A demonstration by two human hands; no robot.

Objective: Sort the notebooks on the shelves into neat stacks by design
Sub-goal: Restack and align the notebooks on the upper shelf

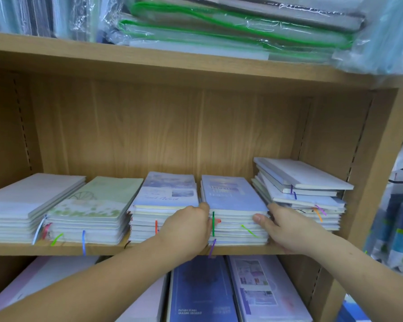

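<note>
Five stacks of notebooks sit side by side on the middle board of a light wooden bookcase [149, 249]. Both hands clasp the fourth from the left, a blue-violet notebook stack [233, 198], near the board's front edge. The left hand [186, 226] holds its left side, thumb hooked over the top corner and fingers hidden in the gap beside the sky-print notebook stack [168, 191]. The right hand [286, 226] wraps the right front corner, thumb pressed on the page edges and fingers hidden beside the untidy white notebook stack [307, 180] at the right end. To the left lie a green-cover notebook stack [98, 201] and a plain pale notebook stack [21, 196].
</note>
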